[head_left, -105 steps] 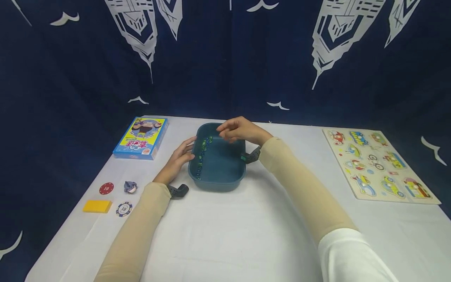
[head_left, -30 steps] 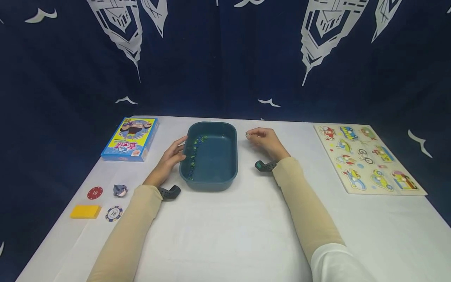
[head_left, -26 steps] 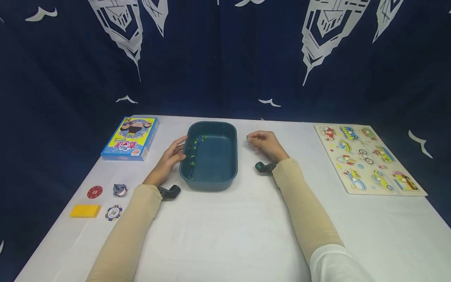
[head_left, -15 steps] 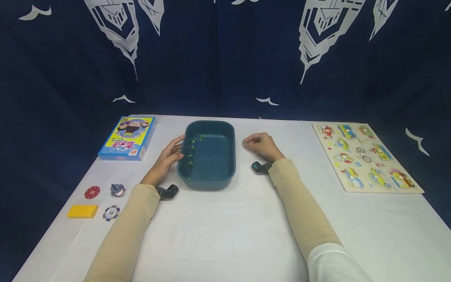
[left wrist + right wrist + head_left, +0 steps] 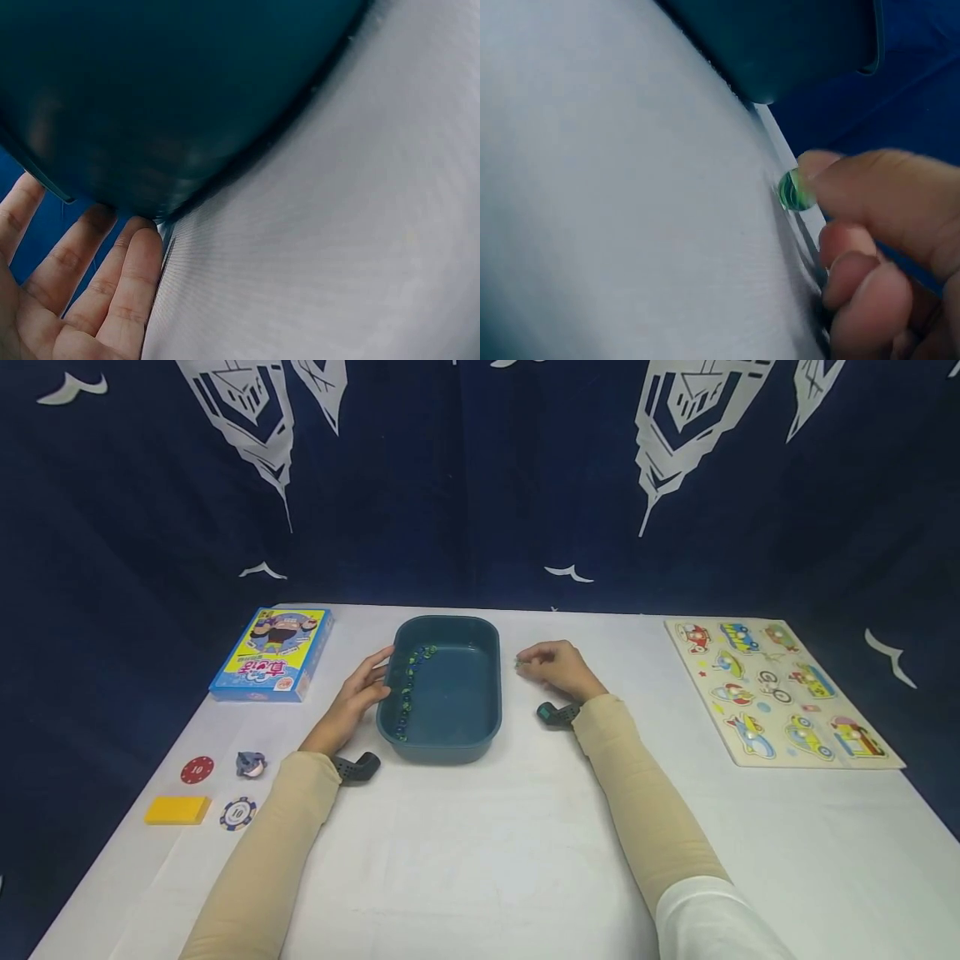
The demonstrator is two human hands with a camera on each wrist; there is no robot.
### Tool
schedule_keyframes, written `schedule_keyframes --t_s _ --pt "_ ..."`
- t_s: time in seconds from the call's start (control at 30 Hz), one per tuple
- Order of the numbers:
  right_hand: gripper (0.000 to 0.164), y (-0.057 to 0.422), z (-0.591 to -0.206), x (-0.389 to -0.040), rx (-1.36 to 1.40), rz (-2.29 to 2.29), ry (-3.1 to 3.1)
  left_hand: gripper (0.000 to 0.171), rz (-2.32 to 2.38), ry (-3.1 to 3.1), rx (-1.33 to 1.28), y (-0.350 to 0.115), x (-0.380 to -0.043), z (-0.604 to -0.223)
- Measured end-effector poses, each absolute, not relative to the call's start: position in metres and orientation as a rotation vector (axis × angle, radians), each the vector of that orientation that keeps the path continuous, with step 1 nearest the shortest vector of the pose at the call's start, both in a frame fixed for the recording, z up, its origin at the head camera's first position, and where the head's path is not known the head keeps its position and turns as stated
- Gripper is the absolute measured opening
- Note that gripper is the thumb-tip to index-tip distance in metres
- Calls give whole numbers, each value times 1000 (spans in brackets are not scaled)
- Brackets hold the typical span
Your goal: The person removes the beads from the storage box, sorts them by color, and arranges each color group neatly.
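Note:
A teal plastic basin (image 5: 450, 755) stands mid-table, with a row of several green and blue marbles (image 5: 408, 689) along its left inner side. My left hand (image 5: 351, 703) lies against the basin's left wall. Its fingers (image 5: 135, 281) are nearly straight, tips right at the wall in the left wrist view. To the right of the basin, close over the table, my right hand (image 5: 557, 668) pinches a clear glass marble (image 5: 793, 190) with green swirls between thumb and forefinger. The other fingers of that hand are curled in.
A blue and yellow game box (image 5: 273, 653) lies back left. Near the left edge are a red chip (image 5: 197, 769), a small shark figure (image 5: 251, 764), a yellow block (image 5: 177, 810) and a dark blue and white chip (image 5: 237, 813). A wooden picture puzzle (image 5: 780, 693) lies right.
My right hand has left its place over the basin's far right and come down to the table on the right, a marble in its fingertips. The left hand stays at the basin's side.

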State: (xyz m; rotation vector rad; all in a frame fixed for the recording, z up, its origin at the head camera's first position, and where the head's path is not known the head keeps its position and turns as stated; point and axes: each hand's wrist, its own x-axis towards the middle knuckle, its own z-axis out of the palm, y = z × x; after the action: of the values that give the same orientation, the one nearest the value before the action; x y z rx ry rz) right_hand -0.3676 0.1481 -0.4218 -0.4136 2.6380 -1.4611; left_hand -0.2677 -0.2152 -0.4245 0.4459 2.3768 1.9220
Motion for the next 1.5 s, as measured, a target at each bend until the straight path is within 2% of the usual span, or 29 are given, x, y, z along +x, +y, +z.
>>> schedule_keyframes --t_s 0.37,0.57,0.8,1.17,1.5 --pt "34 141 -392 -365 -501 -1641 2515 66 1927 2380 446 -217 -267 -428" --pt "31 113 -358 -362 -657 -1659 2449 66 1915 2388 418 -217 -266 -426" --pt "27 69 -333 -366 -811 -1481 2396 66 1929 2382 430 -219 -269 -426" --pt "31 17 -338 -377 -662 -1211 2355 68 1922 2385 464 -219 -272 -425" --pt "37 -1 -348 -378 -436 -1058 2400 68 1950 2364 501 -219 -274 -429"
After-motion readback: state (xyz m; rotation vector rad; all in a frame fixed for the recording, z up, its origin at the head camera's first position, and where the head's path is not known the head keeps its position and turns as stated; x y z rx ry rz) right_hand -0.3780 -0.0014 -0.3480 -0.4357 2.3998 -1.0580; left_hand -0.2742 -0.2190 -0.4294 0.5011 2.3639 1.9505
